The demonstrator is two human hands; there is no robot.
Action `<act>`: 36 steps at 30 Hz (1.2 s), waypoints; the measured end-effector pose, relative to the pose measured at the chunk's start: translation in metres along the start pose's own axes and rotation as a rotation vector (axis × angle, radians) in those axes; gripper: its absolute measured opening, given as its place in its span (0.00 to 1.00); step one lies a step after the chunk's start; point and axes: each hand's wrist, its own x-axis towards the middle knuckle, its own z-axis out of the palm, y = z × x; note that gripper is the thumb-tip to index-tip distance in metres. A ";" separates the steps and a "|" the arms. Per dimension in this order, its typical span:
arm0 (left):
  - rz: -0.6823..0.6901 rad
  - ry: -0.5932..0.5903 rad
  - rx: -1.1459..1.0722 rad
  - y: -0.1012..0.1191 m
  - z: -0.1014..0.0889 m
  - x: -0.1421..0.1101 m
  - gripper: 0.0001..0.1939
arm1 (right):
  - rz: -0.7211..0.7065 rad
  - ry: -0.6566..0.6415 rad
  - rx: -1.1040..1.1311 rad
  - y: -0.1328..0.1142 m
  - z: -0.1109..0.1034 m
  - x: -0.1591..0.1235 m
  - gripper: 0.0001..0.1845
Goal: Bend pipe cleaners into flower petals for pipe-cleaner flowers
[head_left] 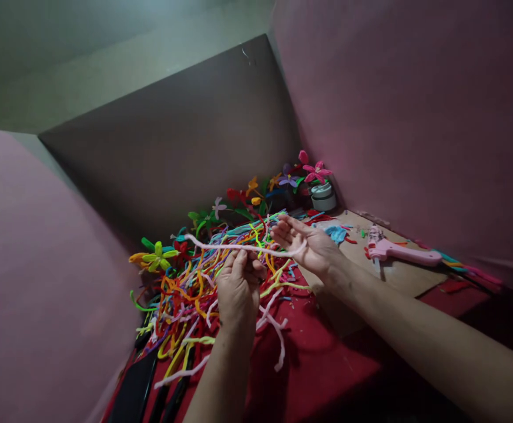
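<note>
A pale pink pipe cleaner (221, 246) is held up in front of me, roughly level, with its right end curling upward. My left hand (240, 288) pinches it near the middle between thumb and fingers. Beside its right end, my right hand (311, 247) is turned palm up with fingers apart, and the pipe cleaner's end lies across the palm. Under and behind both hands spreads a tangled heap of coloured pipe cleaners (181, 294) in orange, red, yellow, pink and blue.
A pink glue gun (397, 252) lies on a cardboard sheet (410, 281) at the right. Pipe-cleaner flowers (158, 257) line the back, near a white lidded jar (323, 197). A dark flat object (133, 388) rests at the left of the red tabletop (313, 364). Pink panels flank both sides.
</note>
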 end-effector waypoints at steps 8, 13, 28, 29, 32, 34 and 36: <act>-0.095 -0.090 0.097 0.012 -0.007 -0.009 0.11 | -0.080 0.079 -0.048 0.003 -0.012 0.012 0.14; 0.063 0.099 0.067 0.012 -0.006 -0.004 0.11 | -0.039 -0.043 -0.074 0.003 -0.013 0.007 0.04; -0.093 -0.053 0.141 -0.022 -0.021 -0.005 0.09 | -0.003 -0.148 -0.455 0.035 -0.020 0.015 0.09; -0.106 -0.062 0.180 -0.022 -0.022 -0.005 0.09 | 0.004 -0.156 -0.488 0.036 -0.023 0.015 0.11; -0.111 -0.078 0.295 -0.017 -0.027 -0.004 0.10 | 0.026 -0.146 -0.658 0.038 -0.030 0.014 0.13; -0.107 -0.086 0.337 -0.014 -0.029 -0.004 0.11 | 0.026 -0.134 -0.784 0.040 -0.034 0.013 0.14; -0.119 -0.106 0.359 -0.012 -0.031 -0.003 0.11 | 0.039 -0.136 -0.839 0.040 -0.036 0.010 0.13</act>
